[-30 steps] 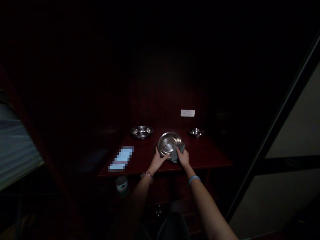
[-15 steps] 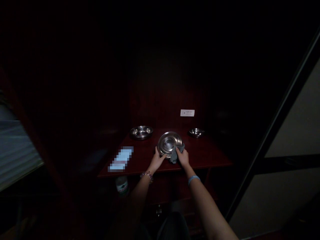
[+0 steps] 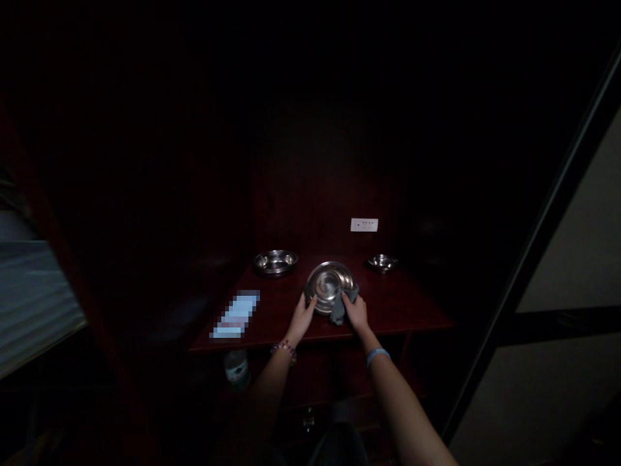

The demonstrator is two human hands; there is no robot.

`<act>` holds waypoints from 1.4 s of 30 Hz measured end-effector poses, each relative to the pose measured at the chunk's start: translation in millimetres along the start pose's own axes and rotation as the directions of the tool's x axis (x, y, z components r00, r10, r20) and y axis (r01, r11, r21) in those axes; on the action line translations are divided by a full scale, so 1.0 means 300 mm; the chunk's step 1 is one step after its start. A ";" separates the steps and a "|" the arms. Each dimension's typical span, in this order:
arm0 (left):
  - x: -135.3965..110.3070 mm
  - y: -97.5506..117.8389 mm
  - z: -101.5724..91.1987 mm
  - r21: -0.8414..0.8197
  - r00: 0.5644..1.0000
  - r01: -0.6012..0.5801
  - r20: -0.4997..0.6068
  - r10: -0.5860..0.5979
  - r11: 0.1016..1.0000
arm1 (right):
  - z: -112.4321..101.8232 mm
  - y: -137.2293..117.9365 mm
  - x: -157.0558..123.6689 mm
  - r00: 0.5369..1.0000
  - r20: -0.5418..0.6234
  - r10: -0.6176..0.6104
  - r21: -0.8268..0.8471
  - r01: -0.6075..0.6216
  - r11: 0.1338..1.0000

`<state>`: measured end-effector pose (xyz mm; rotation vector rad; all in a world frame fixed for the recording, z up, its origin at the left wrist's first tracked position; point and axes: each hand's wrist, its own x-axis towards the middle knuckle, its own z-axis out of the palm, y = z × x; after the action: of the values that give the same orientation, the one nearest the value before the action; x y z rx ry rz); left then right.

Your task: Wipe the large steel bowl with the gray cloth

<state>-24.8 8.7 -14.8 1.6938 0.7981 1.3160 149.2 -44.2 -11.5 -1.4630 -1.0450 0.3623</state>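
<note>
A round, shiny metal plate (image 3: pixel 326 282) is held tilted up over the dark red desktop, its inner face turned toward me. My left hand (image 3: pixel 304 316) grips its lower left edge, thumb on the front and fingers behind. At the lower right edge, my right hand (image 3: pixel 356 312) pinches a grey cloth (image 3: pixel 338 307) against the plate. Part of the cloth hangs below the rim. The fingers behind the plate are hidden.
A larger metal bowl (image 3: pixel 275 263) stands at the back left, a smaller metal bowl (image 3: pixel 382 263) at the back right. A pixelated bright rectangle (image 3: pixel 236 315) lies front left. Below the desktop (image 3: pixel 412 317) is a labelled bottle (image 3: pixel 237 370). A white socket panel (image 3: pixel 363 224) is on the back wall.
My left hand has shifted slightly, its thumb now higher along the plate's left edge. The plate looks slightly turned. The whole view has moved a little, so everything sits lower.
</note>
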 end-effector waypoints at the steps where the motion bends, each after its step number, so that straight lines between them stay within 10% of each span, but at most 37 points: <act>1: -0.001 0.000 -0.001 0.009 1.000 0.003 0.004 -0.003 1.000 | -0.001 -0.002 -0.001 1.000 -0.002 0.004 0.002 -0.004 1.000; 26: 0.005 -0.038 0.021 -0.174 0.995 0.038 0.099 -0.021 0.984 | -0.003 0.018 0.010 0.998 -0.052 0.023 0.000 -0.023 1.000; 42: 0.000 -0.006 0.002 -0.008 0.999 0.043 0.026 -0.043 0.999 | -0.008 0.002 0.001 0.999 -0.036 0.017 -0.015 -0.018 1.000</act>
<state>-24.1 9.4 -16.3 1.6751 0.8088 1.2636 151.4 -45.4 -11.4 -1.4881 -1.0085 0.3397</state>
